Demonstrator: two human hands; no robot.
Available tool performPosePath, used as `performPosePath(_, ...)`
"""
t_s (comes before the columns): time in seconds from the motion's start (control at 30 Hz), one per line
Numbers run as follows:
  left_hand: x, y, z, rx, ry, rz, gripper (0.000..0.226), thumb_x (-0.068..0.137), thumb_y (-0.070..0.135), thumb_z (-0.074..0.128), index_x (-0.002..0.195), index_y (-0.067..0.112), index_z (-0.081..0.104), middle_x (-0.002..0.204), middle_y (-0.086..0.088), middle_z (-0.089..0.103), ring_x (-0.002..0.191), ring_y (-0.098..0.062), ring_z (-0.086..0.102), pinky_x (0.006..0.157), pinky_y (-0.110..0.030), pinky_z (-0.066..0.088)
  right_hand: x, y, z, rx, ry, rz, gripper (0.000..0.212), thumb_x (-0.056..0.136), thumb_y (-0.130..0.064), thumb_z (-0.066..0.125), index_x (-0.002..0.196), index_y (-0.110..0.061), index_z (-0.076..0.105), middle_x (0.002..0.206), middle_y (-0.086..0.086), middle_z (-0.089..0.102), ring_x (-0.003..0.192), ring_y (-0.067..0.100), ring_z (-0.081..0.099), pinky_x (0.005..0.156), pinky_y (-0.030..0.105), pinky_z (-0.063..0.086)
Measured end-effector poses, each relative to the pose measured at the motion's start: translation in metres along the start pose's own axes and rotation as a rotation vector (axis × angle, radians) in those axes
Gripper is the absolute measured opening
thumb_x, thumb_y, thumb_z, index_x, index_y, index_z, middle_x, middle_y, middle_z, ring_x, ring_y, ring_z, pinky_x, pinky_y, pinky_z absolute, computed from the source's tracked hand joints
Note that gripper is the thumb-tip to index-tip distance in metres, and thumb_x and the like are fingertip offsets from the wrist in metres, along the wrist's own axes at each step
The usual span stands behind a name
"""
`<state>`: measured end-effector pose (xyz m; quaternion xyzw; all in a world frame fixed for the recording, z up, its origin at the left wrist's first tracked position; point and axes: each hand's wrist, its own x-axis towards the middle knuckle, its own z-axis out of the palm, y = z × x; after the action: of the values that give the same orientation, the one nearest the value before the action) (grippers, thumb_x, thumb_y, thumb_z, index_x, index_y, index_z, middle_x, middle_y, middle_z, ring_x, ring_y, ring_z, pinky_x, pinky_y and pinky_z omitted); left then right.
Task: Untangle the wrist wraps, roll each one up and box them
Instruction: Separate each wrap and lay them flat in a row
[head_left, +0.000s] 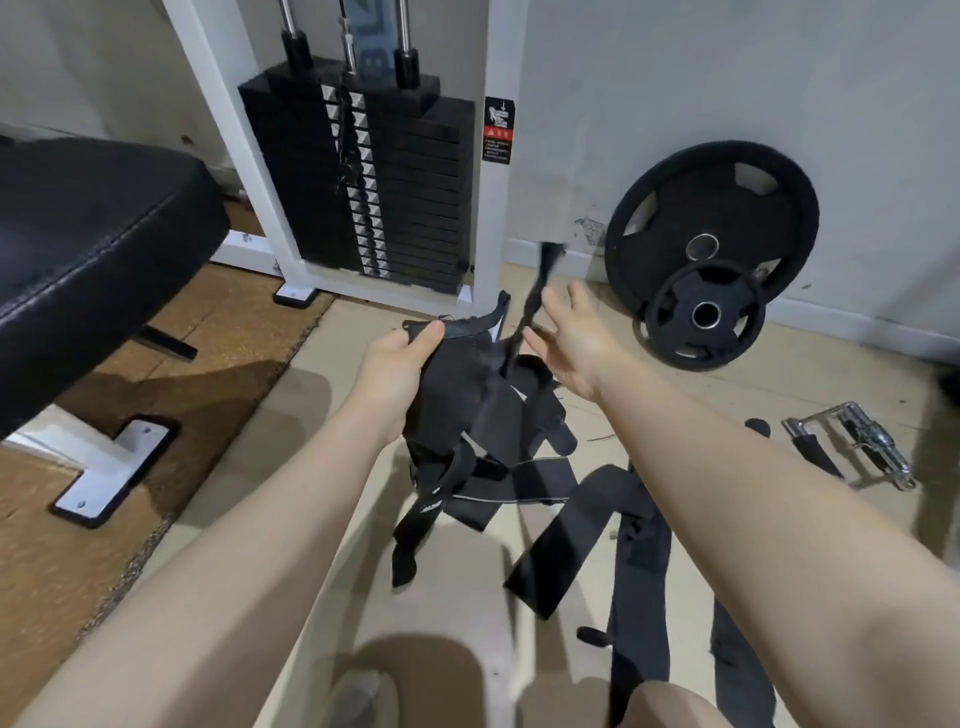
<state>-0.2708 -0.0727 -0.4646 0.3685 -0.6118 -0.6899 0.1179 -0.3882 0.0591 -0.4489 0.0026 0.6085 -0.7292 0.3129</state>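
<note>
Head view, sweeping left to right: padded bench (88, 228) at the far left, weight stack (358, 182) behind. Left hand (400, 364) is raised, palm down, fingers and thumb clamped on the top of the tangled wrist wraps (467, 415), which hang mostly vertical, tails trailing down onto the floor (779, 374). One strap (535, 301) sticks up and away. Right hand (571, 343) sits just beside it, fingers spread, gripping nothing. Weight plates (711, 260) lean on the wall.

bare floor (332, 519) left of wraps, weight plates (711, 260) right, bench (93, 228) far left
</note>
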Motion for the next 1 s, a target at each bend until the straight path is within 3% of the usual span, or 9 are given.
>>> performPosePath(0.07, 0.000, -0.002, -0.003, -0.031, -0.019, 0.004, 0.027, 0.094, 0.037, 0.058, 0.100, 0.012, 0.067, 0.093, -0.003, 0.073, 0.087, -0.021, 0.068, 0.072, -0.031, 0.053, -0.004, -0.003, 0.010, -0.136, -0.038, 0.010, 0.082, 0.097, -0.025, 0.053, 0.152, -0.030, -0.008, 0.152, 0.003, 0.031, 0.128, 0.020, 0.046, 0.094, 0.021, 0.038)
performPosePath(0.17, -0.004, 0.001, -0.007, -0.058, -0.062, 0.044, 0.022, 0.094, 0.030, 0.058, 0.105, 0.014, 0.068, 0.101, -0.003, 0.073, 0.097, -0.022, 0.067, 0.074, -0.029, 0.051, -0.012, 0.014, 0.016, -0.439, -0.171, 0.048, 0.060, 0.095, -0.045, 0.050, 0.147, -0.023, 0.031, 0.120, -0.001, 0.060, 0.100, 0.013, 0.055, 0.088, 0.024, 0.042)
performPosePath(0.23, -0.009, 0.005, -0.006, -0.018, -0.094, 0.103, 0.017, 0.095, 0.025, 0.058, 0.104, 0.016, 0.068, 0.101, -0.004, 0.073, 0.097, -0.022, 0.067, 0.077, -0.030, 0.053, -0.015, 0.024, 0.016, -0.444, -0.255, 0.102, 0.051, 0.093, -0.060, 0.040, 0.127, -0.026, 0.057, 0.117, -0.004, 0.067, 0.108, 0.014, 0.060, 0.097, 0.032, 0.046)
performPosePath(0.33, -0.020, 0.012, 0.000, 0.011, -0.088, 0.180, 0.012, 0.096, 0.021, 0.056, 0.096, 0.019, 0.068, 0.096, -0.001, 0.072, 0.090, -0.016, 0.066, 0.070, -0.024, 0.053, -0.020, 0.022, 0.012, -0.298, -0.328, 0.092, 0.065, 0.092, -0.068, 0.021, 0.121, -0.024, 0.059, 0.119, 0.001, 0.067, 0.110, 0.017, 0.064, 0.093, 0.033, 0.050)
performPosePath(0.53, -0.047, 0.034, 0.017, -0.038, -0.041, 0.293, 0.015, 0.097, 0.017, 0.054, 0.091, 0.021, 0.067, 0.083, 0.007, 0.070, 0.071, -0.002, 0.065, 0.058, -0.013, 0.051, -0.035, 0.005, -0.002, -0.547, -0.474, -0.063, 0.036, 0.091, -0.019, 0.062, 0.125, -0.016, 0.053, 0.117, 0.002, 0.067, 0.110, 0.020, 0.063, 0.097, 0.038, 0.049)
performPosePath(0.63, -0.055, 0.040, 0.023, -0.042, -0.109, 0.345, 0.021, 0.099, 0.022, 0.050, 0.118, 0.022, 0.061, 0.101, 0.012, 0.065, 0.092, 0.001, 0.061, 0.073, -0.010, 0.050, -0.042, -0.006, -0.006, -0.437, -0.364, -0.120, 0.034, 0.093, -0.003, 0.054, 0.127, -0.006, 0.052, 0.112, 0.007, 0.068, 0.099, 0.019, 0.067, 0.081, 0.031, 0.055)
performPosePath(0.73, -0.053, 0.035, 0.024, -0.097, -0.238, 0.254, 0.054, 0.100, 0.040, 0.045, 0.149, 0.031, 0.024, 0.134, 0.008, 0.052, 0.122, -0.006, 0.049, 0.099, -0.023, 0.036, -0.050, -0.021, -0.013, -0.136, -0.318, -0.119, 0.029, 0.098, -0.003, 0.044, 0.126, -0.002, 0.053, 0.109, 0.008, 0.067, 0.091, 0.016, 0.068, 0.075, 0.026, 0.056)
performPosePath(0.8, -0.055, 0.030, 0.027, 0.002, -0.312, 0.165, 0.054, 0.096, 0.049, 0.046, 0.144, 0.025, 0.036, 0.137, 0.004, 0.054, 0.121, -0.011, 0.053, 0.103, -0.030, 0.039, -0.054, -0.031, -0.018, 0.018, -0.283, -0.087, 0.025, 0.100, -0.004, 0.041, 0.120, -0.001, 0.055, 0.105, 0.010, 0.067, 0.084, 0.016, 0.069, 0.072, 0.026, 0.058)
performPosePath(1.0, -0.069, 0.038, 0.045, 0.215, -0.346, 0.306, 0.015, 0.096, 0.015, 0.055, 0.109, 0.014, 0.063, 0.096, 0.003, 0.072, 0.081, -0.005, 0.069, 0.065, -0.019, 0.054, -0.071, -0.039, -0.027, 0.087, -0.198, -0.077, 0.024, 0.102, -0.013, 0.039, 0.113, 0.000, 0.056, 0.103, 0.015, 0.066, 0.085, 0.020, 0.066, 0.075, 0.031, 0.059)
